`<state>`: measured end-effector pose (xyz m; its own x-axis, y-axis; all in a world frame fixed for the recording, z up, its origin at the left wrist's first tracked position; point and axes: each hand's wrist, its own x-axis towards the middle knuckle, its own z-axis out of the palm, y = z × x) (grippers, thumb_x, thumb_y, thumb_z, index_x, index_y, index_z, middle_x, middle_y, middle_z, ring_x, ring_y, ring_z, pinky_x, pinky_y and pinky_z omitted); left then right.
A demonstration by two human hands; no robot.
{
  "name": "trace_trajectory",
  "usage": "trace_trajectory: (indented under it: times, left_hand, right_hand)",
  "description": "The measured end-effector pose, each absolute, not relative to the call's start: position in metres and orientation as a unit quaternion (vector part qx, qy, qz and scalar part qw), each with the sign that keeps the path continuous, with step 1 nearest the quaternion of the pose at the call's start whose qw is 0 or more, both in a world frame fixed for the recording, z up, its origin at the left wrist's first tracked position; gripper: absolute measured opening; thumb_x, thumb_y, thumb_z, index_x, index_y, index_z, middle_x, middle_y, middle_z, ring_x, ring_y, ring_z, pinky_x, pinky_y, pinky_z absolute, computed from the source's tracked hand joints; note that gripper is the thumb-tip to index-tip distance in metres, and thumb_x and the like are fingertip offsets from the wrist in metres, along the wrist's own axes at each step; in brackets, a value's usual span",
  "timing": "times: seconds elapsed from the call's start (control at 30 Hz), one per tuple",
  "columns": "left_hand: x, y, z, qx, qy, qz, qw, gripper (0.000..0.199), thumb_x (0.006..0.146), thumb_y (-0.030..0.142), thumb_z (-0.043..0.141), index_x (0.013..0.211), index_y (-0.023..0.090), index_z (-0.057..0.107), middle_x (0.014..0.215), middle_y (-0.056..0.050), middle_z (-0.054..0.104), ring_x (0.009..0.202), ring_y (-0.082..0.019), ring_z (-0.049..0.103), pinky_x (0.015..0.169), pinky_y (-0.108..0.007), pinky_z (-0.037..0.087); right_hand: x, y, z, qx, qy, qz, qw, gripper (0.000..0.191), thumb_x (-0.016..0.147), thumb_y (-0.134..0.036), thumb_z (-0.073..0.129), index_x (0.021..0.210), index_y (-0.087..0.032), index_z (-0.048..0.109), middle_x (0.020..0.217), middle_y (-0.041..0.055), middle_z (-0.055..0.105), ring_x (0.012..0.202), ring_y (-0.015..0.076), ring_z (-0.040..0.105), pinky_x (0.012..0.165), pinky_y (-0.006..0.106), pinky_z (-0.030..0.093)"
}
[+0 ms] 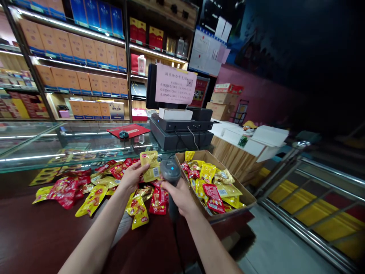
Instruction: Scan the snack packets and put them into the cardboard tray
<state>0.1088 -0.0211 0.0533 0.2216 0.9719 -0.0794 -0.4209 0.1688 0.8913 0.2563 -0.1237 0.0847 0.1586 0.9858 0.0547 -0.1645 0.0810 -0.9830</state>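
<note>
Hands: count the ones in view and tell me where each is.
2. The left hand holds a yellow packet above the loose packets; the right hand grips the scanner, beside the cardboard box. No others show.

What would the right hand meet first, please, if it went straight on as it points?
The right hand, holding a dark grey scanner, would probably meet the yellow plastic packet in the left hand; depth is unclear.
</note>
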Motion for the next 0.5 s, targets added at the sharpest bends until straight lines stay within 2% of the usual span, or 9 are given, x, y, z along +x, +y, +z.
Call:
trace_trajectory:
  times: [0.07, 0.17, 0.23, 0.5]
  left_hand:
    - [0.107, -0.022, 0.056, 0.386, 0.352, 0.521, 0.675, 0.045, 0.062, 0.027, 0.08, 0.103, 0.016, 0.065, 0.094, -0.007, 0.072, 0.076, -0.021, 0.07, 0.064, -0.031, 0.058]
    - [0.107, -0.024, 0.06, 0.388, 0.34, 0.523, 0.678, 0.045, 0.062, 0.027, 0.08, 0.103, 0.015, 0.066, 0.094, -0.008, 0.073, 0.077, -0.022, 0.07, 0.064, -0.03, 0.057]
    - [0.107, -0.025, 0.061, 0.391, 0.336, 0.524, 0.678, 0.044, 0.062, 0.027, 0.08, 0.103, 0.015, 0.066, 0.095, -0.008, 0.073, 0.079, -0.022, 0.069, 0.066, -0.03, 0.057]
    - [0.106, -0.025, 0.061, 0.392, 0.332, 0.524, 0.679, 0.043, 0.062, 0.028, 0.08, 0.101, 0.016, 0.067, 0.09, -0.005, 0.073, 0.078, -0.02, 0.069, 0.068, -0.028, 0.056]
  right_hand:
    - [0.25, -0.131, 0.078, -0.492, -0.429, 0.531, 0.54, 0.012, 0.065, -0.028, 0.064, 0.07, -0.016, 0.063, 0.06, 0.0019, 0.067, 0.049, 0.0139, 0.059, 0.047, 0.024, 0.045]
    - [0.241, -0.137, 0.069, -0.515, -0.446, 0.539, 0.496, 0.017, 0.068, -0.028, 0.058, 0.055, -0.018, 0.054, 0.039, -0.0029, 0.052, 0.031, 0.009, 0.042, 0.036, 0.022, 0.034]
    - [0.238, -0.137, 0.066, -0.521, -0.45, 0.531, 0.495, 0.021, 0.069, -0.026, 0.057, 0.05, -0.019, 0.051, 0.036, -0.0037, 0.049, 0.03, 0.0083, 0.039, 0.035, 0.022, 0.033]
    - [0.236, -0.133, 0.066, -0.519, -0.45, 0.533, 0.494, 0.018, 0.068, -0.028, 0.059, 0.053, -0.02, 0.051, 0.036, -0.0042, 0.047, 0.032, 0.0103, 0.04, 0.036, 0.024, 0.034]
